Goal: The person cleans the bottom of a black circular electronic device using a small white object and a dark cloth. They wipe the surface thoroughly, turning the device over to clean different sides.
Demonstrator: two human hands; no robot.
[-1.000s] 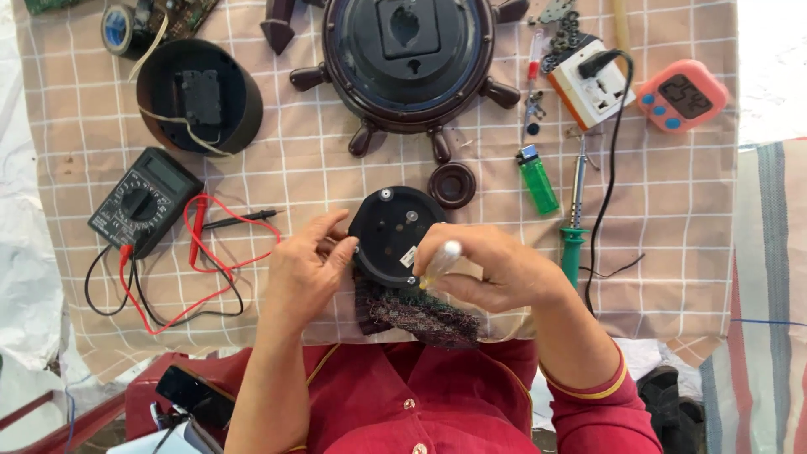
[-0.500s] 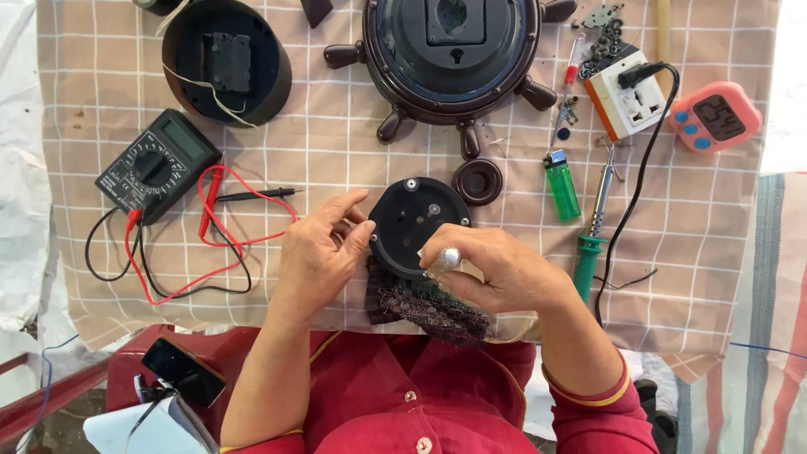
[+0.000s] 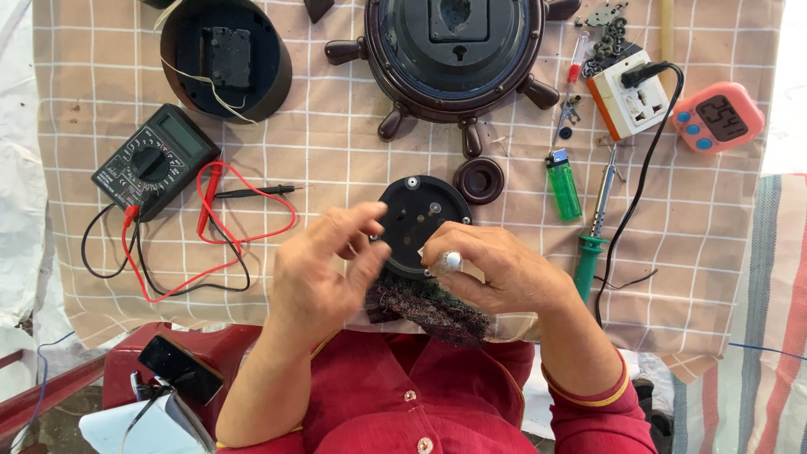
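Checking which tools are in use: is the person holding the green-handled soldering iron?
No. The soldering iron lies on the checked cloth beside the right hand, which grips the round black clock back instead.

I hold a small round black clock back [image 3: 423, 223] over the checked cloth [image 3: 353, 160] on the counter. It is flat and round like a little plate. Its back side faces up at me, with tiny knobs and holes on it. My right hand [image 3: 496, 273] grips its lower edge. My left hand [image 3: 324, 269] touches its left edge with the fingertips. A dark, fuzzy scrub pad [image 3: 429, 304] sits just under it.
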